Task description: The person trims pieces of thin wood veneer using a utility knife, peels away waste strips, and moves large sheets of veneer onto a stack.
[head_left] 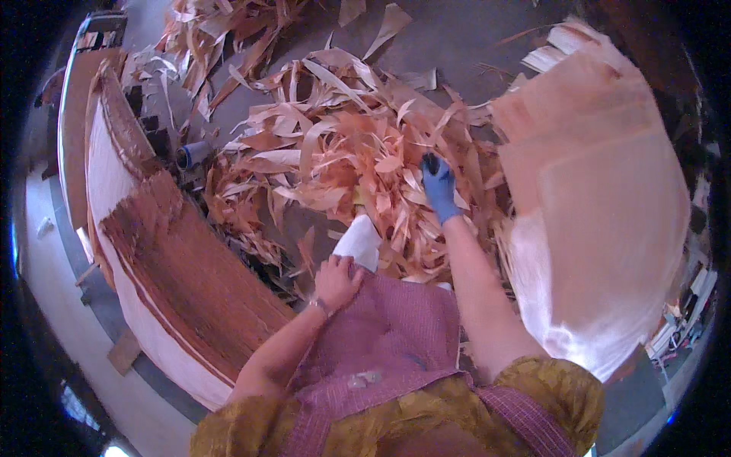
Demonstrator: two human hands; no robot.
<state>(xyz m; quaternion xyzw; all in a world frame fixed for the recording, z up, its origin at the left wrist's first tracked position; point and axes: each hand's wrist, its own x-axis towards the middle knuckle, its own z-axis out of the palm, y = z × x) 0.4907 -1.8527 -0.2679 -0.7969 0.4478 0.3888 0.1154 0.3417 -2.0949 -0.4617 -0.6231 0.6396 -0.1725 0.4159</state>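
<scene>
A blue glove with dark fingertips covers my right hand [438, 186], which reaches down into a heap of thin wood veneer scraps [365, 152]. Its fingers point away into the strips, and their grip is hard to make out. Bare and flat, my left hand [339, 282] rests on my knee over the purple checked apron [388, 320], its fingers stretched and holding nothing. A white-covered leg or shoe [359, 242] sticks out beyond the apron at the near edge of the heap.
On my left stands a long stack of reddish-brown veneer sheets [198, 266] with a pale edge. A large stack of paler sheets [609, 213] rises on my right. More scraps [221, 30] lie farther off on the grey floor [457, 38]. A small round can-like object [193, 154] sits beside the left stack.
</scene>
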